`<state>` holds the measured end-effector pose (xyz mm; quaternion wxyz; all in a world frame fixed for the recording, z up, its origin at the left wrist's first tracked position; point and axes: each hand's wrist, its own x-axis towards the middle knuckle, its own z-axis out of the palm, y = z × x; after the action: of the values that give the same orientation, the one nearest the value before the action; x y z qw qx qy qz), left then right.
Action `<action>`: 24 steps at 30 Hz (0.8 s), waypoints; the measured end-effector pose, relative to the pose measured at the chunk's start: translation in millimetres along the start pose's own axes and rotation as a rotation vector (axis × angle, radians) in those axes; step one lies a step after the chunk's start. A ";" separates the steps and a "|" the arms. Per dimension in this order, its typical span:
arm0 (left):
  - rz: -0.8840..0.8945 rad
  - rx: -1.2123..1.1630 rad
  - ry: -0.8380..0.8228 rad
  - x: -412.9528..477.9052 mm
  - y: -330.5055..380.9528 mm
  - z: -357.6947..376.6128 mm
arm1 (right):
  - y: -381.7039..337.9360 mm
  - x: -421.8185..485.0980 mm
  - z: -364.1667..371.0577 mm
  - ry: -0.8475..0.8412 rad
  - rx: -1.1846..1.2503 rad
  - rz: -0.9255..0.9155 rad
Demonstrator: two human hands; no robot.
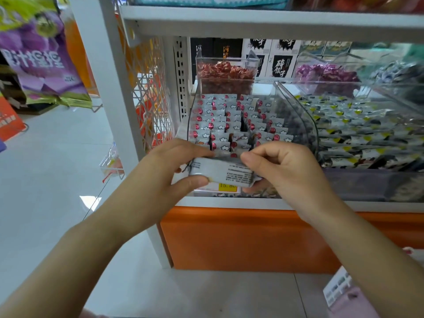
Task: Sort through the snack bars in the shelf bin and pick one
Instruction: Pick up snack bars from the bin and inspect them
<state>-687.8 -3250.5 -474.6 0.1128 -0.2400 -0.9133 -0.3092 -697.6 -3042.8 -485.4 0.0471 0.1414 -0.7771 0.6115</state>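
A clear plastic shelf bin [307, 125] holds several rows of snack bars [231, 125] in pale wrappers with red dots and cloud marks. In front of the bin's lower edge I hold one snack bar [223, 172] with its printed back side facing me. My left hand [174, 166] grips its left end, thumb below and fingers on top. My right hand [282, 168] pinches its right end with curled fingers. The bar is lifted clear of the rows.
A second clear bin [367, 131] of yellow-and-black wrapped bars sits to the right. Smaller bins of red candies [226, 72] and purple candies [325, 74] stand behind. A yellow price tag [227, 187] is under the bar. Purple snack bags [41, 56] hang at left; grey floor lies below.
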 end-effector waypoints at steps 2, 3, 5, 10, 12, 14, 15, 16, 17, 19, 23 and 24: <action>-0.010 -0.012 -0.001 -0.3 -0.6 -0.3 | 0.9 2.5 -4.3 -0.020 0.030 0.043; -0.012 -0.017 0.001 -0.3 -0.6 -0.3 | 1.4 3.7 -5.9 -0.018 0.050 0.063; -0.011 -0.028 0.002 -0.4 0.4 -0.2 | 2.7 5.4 -7.8 -0.013 0.107 0.101; -0.088 -0.105 0.052 -0.3 -0.6 1.4 | 6.4 4.7 -6.8 -0.029 0.275 0.165; -0.115 -0.128 0.111 -0.1 -2.5 1.8 | 5.3 4.8 -4.1 -0.046 0.383 0.152; -0.137 -0.156 0.162 -0.3 -2.9 2.0 | 4.3 4.6 0.1 -0.068 0.373 0.061; -0.148 -0.175 0.176 -0.3 -2.3 1.8 | 3.3 4.6 3.1 -0.061 0.326 0.014; -0.153 -0.189 0.181 0.6 -1.5 2.3 | 2.2 5.4 5.5 -0.035 0.285 -0.013; -0.151 -0.195 0.185 2.1 -0.7 2.5 | 1.8 7.4 6.8 0.000 0.269 -0.027; -0.141 -0.188 0.231 7.7 -1.8 0.7 | 0.2 15.1 7.0 0.071 0.309 -0.036; -0.106 0.020 0.282 25.8 -14.6 -8.7 | -6.8 36.2 1.2 0.198 0.313 -0.036; -0.099 0.100 0.240 29.4 -18.7 -8.0 | -7.0 39.9 0.7 0.191 0.274 -0.039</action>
<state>-722.1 -3257.6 -467.5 0.2176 -0.1501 -0.9182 -0.2952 -733.7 -3051.4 -469.2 0.1127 0.1026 -0.6757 0.7213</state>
